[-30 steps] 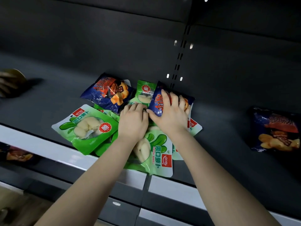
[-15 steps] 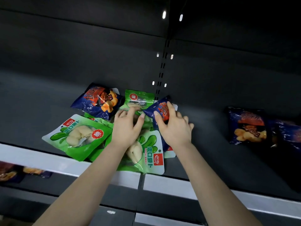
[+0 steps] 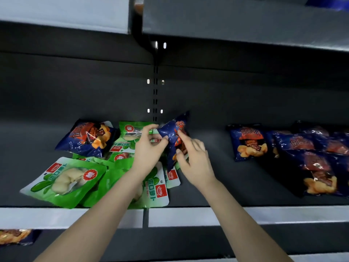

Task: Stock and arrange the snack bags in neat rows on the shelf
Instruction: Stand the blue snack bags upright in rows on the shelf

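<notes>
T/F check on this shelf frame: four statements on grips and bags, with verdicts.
1. The left-hand grip and right-hand grip both hold the raised blue bag. True.
2. The green bags stand upright in a row. False: they lie flat in an overlapping pile.
3. More blue bags lie on the shelf right of the hands. True.
4. No blue bag lies left of the hands. False: the back-left blue bag rests against the green pile.
</notes>
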